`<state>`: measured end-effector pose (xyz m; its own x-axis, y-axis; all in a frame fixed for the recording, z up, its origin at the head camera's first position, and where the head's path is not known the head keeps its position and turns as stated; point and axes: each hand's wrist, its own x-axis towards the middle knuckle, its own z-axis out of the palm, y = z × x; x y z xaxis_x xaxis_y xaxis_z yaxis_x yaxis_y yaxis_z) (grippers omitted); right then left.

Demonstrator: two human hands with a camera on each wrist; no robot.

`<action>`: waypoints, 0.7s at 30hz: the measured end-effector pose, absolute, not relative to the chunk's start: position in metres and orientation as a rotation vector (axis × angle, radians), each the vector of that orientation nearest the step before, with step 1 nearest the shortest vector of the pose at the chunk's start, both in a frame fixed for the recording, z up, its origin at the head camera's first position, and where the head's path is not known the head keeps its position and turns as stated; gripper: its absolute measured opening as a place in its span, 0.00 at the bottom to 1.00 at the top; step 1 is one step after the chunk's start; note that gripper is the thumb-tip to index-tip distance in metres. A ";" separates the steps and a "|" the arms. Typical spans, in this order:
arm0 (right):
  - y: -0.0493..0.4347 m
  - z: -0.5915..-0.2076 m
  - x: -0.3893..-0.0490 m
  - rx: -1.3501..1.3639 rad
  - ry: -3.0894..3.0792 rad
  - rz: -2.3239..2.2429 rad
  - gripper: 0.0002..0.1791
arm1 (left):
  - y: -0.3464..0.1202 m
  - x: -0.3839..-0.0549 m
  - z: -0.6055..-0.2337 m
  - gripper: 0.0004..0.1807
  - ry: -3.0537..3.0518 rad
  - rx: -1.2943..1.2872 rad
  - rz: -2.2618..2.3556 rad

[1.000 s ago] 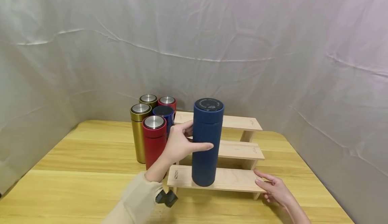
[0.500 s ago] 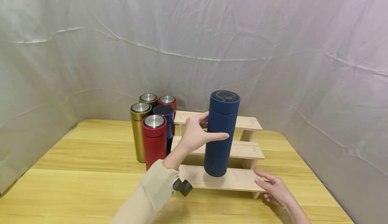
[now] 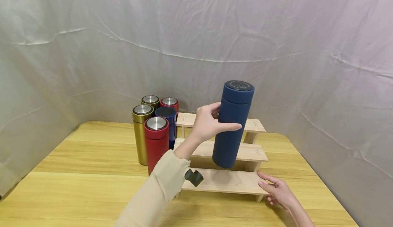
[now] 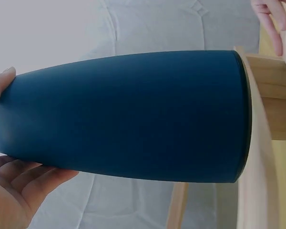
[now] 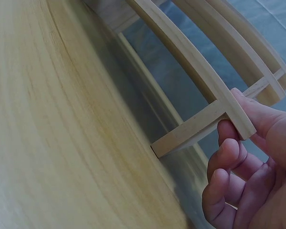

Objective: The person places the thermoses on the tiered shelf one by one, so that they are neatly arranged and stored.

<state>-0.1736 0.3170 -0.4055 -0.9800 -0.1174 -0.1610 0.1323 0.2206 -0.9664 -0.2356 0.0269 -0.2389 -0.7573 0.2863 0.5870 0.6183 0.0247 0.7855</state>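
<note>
My left hand (image 3: 207,123) grips a dark blue thermos bottle (image 3: 232,128) with a black lid, thumb across its front and fingers behind it. The bottle leans slightly, its base above the lowest step of a three-tier wooden shelf (image 3: 227,182). In the left wrist view the blue bottle (image 4: 133,117) lies between thumb and fingers, its bottom end close to the wooden boards. My right hand (image 3: 279,191) pinches the right end of the lowest step. Seen from the right wrist, the thumb is on top of the board (image 5: 193,71) and curled fingers are beneath.
Left of the shelf several bottles stand grouped: a red one (image 3: 156,145) in front, a gold one (image 3: 142,138), a glossy blue one (image 3: 172,128), another red and another gold behind. A wooden table (image 3: 92,186) carries everything. A grey cloth (image 3: 196,49) hangs behind.
My left hand has lifted the blue thermos bottle up and to the right, from in front of the lowest step to above it, tilting it slightly. The right hand has stayed at the shelf's end.
</note>
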 end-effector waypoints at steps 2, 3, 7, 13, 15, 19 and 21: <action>0.317 -0.405 -0.174 0.010 2.288 -1.845 0.18 | 0.029 -0.238 -0.236 0.29 -2.037 -0.913 -1.773; 0.317 -0.405 -0.174 0.007 2.286 -1.847 0.17 | 0.030 -0.239 -0.234 0.29 -2.035 -0.905 -1.761; 0.317 -0.405 -0.174 0.007 2.298 -1.842 0.17 | 0.033 -0.243 -0.228 0.29 -1.983 -0.902 -1.718; 0.317 -0.408 -0.174 0.031 2.317 -1.827 0.17 | 0.036 -0.249 -0.216 0.30 -1.938 -0.859 -1.687; 0.318 -0.409 -0.173 0.019 2.323 -1.822 0.17 | 0.038 -0.252 -0.212 0.29 -1.931 -0.833 -1.660; 0.317 -0.409 -0.174 0.024 2.318 -1.831 0.17 | 0.042 -0.261 -0.205 0.29 -1.900 -0.783 -1.615; 0.317 -0.408 -0.173 0.024 2.312 -1.835 0.18 | 0.045 -0.265 -0.203 0.28 -1.886 -0.763 -1.603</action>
<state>-0.1735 0.3171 -0.4082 -0.9819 -0.1047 -0.1578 0.1300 0.2336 -0.9636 -0.2653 0.0447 -0.2028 -0.6910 0.0727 0.7192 0.7215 0.1301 0.6801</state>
